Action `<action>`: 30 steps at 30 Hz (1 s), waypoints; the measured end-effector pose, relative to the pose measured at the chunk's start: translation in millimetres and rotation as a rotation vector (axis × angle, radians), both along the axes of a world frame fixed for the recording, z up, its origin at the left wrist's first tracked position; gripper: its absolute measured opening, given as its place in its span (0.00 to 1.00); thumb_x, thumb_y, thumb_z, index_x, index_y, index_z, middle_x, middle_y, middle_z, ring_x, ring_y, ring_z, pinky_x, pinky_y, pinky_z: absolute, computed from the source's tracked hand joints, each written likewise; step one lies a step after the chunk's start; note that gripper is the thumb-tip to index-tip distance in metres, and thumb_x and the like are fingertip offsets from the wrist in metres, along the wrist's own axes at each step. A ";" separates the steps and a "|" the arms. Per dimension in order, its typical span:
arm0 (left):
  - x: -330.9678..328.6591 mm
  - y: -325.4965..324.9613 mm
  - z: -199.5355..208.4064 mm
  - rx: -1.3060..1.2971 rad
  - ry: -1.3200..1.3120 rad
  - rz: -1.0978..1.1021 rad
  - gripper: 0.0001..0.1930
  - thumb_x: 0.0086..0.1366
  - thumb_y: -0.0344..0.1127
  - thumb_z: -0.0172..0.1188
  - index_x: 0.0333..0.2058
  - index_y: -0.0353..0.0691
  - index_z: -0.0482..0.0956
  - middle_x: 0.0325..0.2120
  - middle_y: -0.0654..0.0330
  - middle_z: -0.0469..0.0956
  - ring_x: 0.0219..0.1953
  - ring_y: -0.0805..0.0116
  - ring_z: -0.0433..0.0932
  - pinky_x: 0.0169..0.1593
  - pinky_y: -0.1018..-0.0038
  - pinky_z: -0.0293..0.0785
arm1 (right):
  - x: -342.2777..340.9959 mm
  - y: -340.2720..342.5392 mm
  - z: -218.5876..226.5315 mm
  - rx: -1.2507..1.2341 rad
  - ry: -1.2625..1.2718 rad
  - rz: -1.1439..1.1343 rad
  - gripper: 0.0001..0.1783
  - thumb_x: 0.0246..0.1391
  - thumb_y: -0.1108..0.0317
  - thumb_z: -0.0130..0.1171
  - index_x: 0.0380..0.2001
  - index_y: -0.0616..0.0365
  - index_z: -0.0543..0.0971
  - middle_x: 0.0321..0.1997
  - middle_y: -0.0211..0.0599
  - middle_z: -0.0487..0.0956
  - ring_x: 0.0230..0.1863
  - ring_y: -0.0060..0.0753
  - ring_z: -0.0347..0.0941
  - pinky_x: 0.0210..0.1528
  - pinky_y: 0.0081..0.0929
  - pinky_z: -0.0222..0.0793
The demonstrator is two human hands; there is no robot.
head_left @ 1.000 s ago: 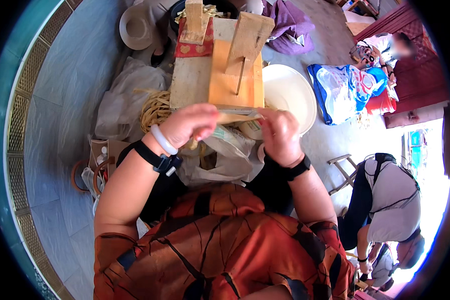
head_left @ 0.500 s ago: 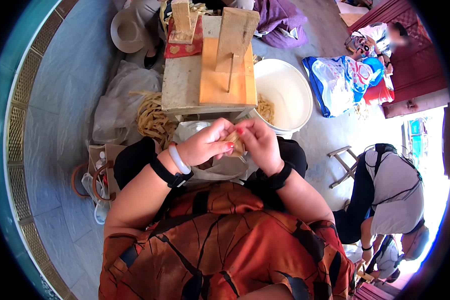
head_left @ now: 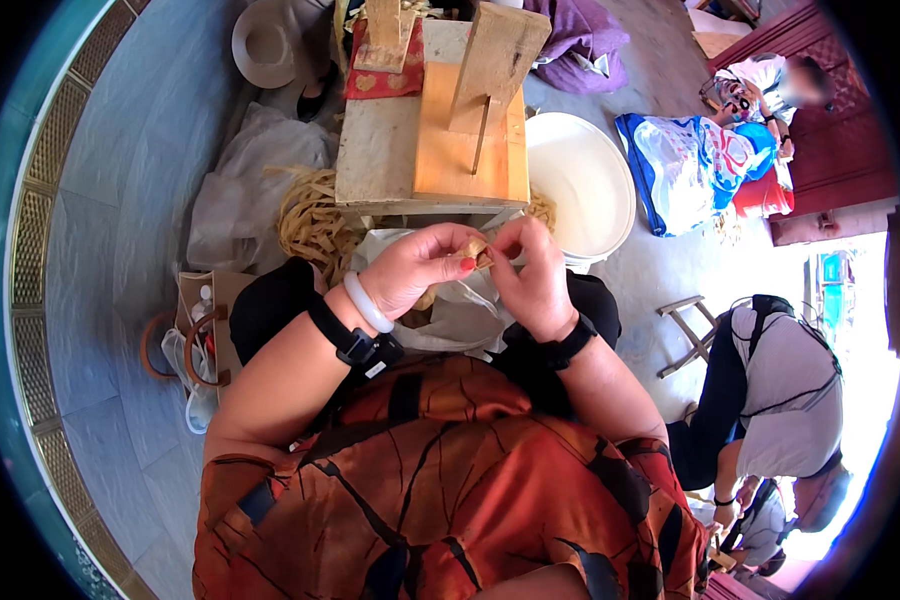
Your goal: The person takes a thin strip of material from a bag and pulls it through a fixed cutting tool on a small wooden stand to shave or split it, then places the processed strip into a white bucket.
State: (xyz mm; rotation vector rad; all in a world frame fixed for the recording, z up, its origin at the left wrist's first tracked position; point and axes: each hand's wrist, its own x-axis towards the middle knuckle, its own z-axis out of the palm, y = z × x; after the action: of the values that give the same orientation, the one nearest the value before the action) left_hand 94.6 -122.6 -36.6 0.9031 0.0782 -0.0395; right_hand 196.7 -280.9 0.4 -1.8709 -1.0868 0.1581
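Observation:
Over my lap, both hands meet at a small tan folded strip piece point(head_left: 482, 257), pinched between their fingertips. My left hand point(head_left: 417, 272), with a pale bangle at the wrist, is closed on its left side, thumb and forefinger pressed together. On the other side, my right hand point(head_left: 536, 287) grips it with bent fingers. Most of the piece is covered by fingers, so its full shape is hidden. Below the hands, a whitish cloth or bag point(head_left: 460, 320) lies in my lap, with some tan material partly showing beside it.
Ahead stands a small table point(head_left: 375, 160) bearing a wooden board with an upright post point(head_left: 495, 70). A white bucket point(head_left: 595, 190) is right of it; curled tan strips point(head_left: 310, 220) lie left. A handled bag point(head_left: 225, 290) sits by my left knee. Other people are at the right.
The tan piece showed wider and fanned out between my hands before; now only a small part shows at the fingertips. My right fingers have curled in more. The view has shifted slightly.

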 end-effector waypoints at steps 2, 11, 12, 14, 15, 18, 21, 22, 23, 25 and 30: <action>0.0 0.8 3.2 0.007 -0.078 0.059 0.12 0.62 0.30 0.60 0.45 0.36 0.75 0.42 0.66 0.73 0.43 0.76 0.71 0.53 0.77 0.63 | -1.9 0.4 4.1 0.100 -0.016 0.150 0.16 0.42 0.85 0.57 0.38 0.62 0.71 0.37 0.43 0.75 0.38 0.42 0.74 0.39 0.31 0.71; -2.1 -1.9 14.2 0.684 -0.115 0.310 0.10 0.68 0.36 0.53 0.38 0.34 0.77 0.30 0.65 0.76 0.32 0.78 0.72 0.39 0.81 0.70 | -10.6 3.2 2.6 -0.082 0.114 0.103 0.09 0.58 0.71 0.53 0.26 0.64 0.74 0.24 0.45 0.74 0.29 0.49 0.72 0.33 0.35 0.69; -3.9 -2.0 16.0 0.659 -0.070 0.297 0.11 0.69 0.36 0.52 0.37 0.34 0.77 0.28 0.65 0.76 0.30 0.79 0.71 0.38 0.81 0.70 | -13.1 1.4 8.0 -0.111 0.199 0.110 0.09 0.59 0.71 0.53 0.26 0.64 0.74 0.24 0.45 0.74 0.29 0.48 0.72 0.33 0.34 0.69; -1.2 10.3 19.1 0.781 -0.058 0.450 0.11 0.70 0.37 0.50 0.35 0.36 0.76 0.28 0.64 0.78 0.30 0.80 0.72 0.36 0.81 0.69 | -15.5 -5.5 22.8 -0.160 0.367 0.132 0.10 0.60 0.70 0.52 0.26 0.63 0.74 0.23 0.44 0.74 0.29 0.47 0.72 0.34 0.33 0.69; -1.5 14.9 29.6 0.879 -0.048 0.430 0.10 0.70 0.36 0.50 0.35 0.36 0.76 0.29 0.63 0.78 0.31 0.79 0.73 0.36 0.80 0.69 | -12.5 -13.6 23.6 -0.196 0.445 0.131 0.10 0.61 0.69 0.51 0.27 0.63 0.74 0.25 0.43 0.74 0.28 0.44 0.72 0.33 0.31 0.69; 0.8 14.1 31.6 1.025 -0.128 0.444 0.07 0.69 0.33 0.51 0.36 0.36 0.75 0.29 0.61 0.78 0.30 0.78 0.73 0.35 0.79 0.69 | -0.7 -10.9 23.4 -0.025 0.105 0.147 0.07 0.60 0.70 0.51 0.31 0.63 0.74 0.28 0.43 0.75 0.27 0.43 0.72 0.32 0.31 0.69; 1.7 5.0 37.7 1.029 -0.202 0.408 0.05 0.67 0.30 0.52 0.38 0.36 0.75 0.28 0.61 0.78 0.29 0.77 0.74 0.35 0.80 0.70 | -5.9 -0.7 32.7 0.055 -0.049 0.227 0.07 0.52 0.73 0.59 0.33 0.60 0.73 0.29 0.42 0.75 0.27 0.43 0.73 0.30 0.33 0.69; 2.2 1.0 40.3 1.017 -0.215 0.379 0.05 0.67 0.29 0.53 0.38 0.36 0.75 0.28 0.60 0.78 0.29 0.76 0.74 0.35 0.80 0.70 | -9.1 3.1 37.7 0.077 -0.087 0.255 0.08 0.49 0.73 0.61 0.33 0.59 0.73 0.28 0.42 0.75 0.27 0.43 0.73 0.30 0.34 0.69; 5.4 -1.1 36.2 1.016 -0.296 0.431 0.04 0.67 0.28 0.53 0.38 0.36 0.74 0.28 0.61 0.78 0.29 0.78 0.73 0.35 0.81 0.69 | -7.4 3.6 40.6 -0.100 -0.090 0.337 0.10 0.44 0.76 0.63 0.29 0.57 0.72 0.25 0.40 0.74 0.27 0.43 0.73 0.28 0.34 0.68; 6.6 9.2 46.5 0.981 -0.194 0.416 0.04 0.67 0.28 0.53 0.38 0.36 0.74 0.28 0.62 0.77 0.30 0.79 0.73 0.35 0.81 0.69 | 2.7 2.5 40.9 -0.067 -0.082 0.294 0.10 0.44 0.77 0.63 0.28 0.57 0.71 0.23 0.39 0.74 0.25 0.44 0.73 0.27 0.34 0.68; 20.3 41.3 46.2 0.755 -0.009 0.104 0.09 0.69 0.37 0.52 0.35 0.37 0.74 0.21 0.70 0.70 0.24 0.84 0.65 0.28 0.85 0.63 | 21.8 9.3 35.7 0.021 -0.086 0.196 0.08 0.45 0.79 0.60 0.27 0.58 0.71 0.22 0.40 0.74 0.23 0.44 0.72 0.26 0.33 0.68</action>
State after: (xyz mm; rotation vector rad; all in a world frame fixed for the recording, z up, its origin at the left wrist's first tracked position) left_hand 114.9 -81.3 9.5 1.6517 0.1352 0.0985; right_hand 218.5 -271.6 36.1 -1.7645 -1.3263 0.1789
